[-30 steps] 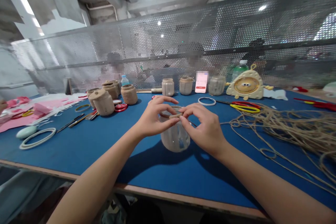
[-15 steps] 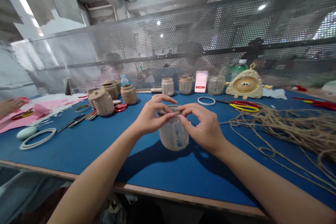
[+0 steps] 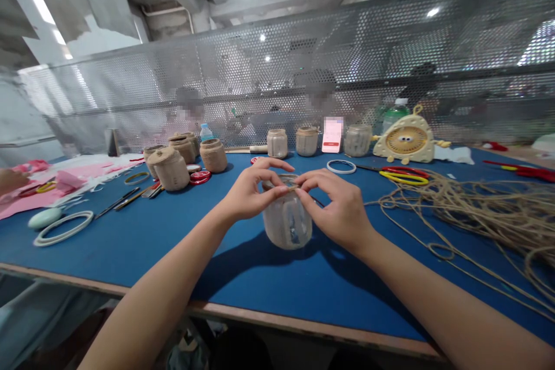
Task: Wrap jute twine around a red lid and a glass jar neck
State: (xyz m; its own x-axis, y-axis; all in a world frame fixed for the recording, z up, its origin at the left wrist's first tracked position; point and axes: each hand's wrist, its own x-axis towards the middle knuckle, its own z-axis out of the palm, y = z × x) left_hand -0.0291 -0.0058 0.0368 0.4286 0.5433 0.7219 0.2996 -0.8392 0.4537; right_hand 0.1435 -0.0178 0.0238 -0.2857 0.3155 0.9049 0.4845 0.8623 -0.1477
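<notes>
The left hand (image 3: 254, 193) and right hand (image 3: 340, 205) pinch twine (image 3: 291, 179) at the rim of a glass jar (image 3: 287, 222) on a blue table (image 3: 130, 260)

Both hands are curled nearly closed over the jar's mouth, with fingertips nearly meeting as they grip the twine. The jar stands upright between them. A loose twine heap (image 3: 477, 214) lies to the right, with red-and-yellow scissors (image 3: 403, 176) just beyond it.

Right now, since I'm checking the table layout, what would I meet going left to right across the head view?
White ring → wrapped jar → left hand → clear jar → right hand → jute cord
</notes>
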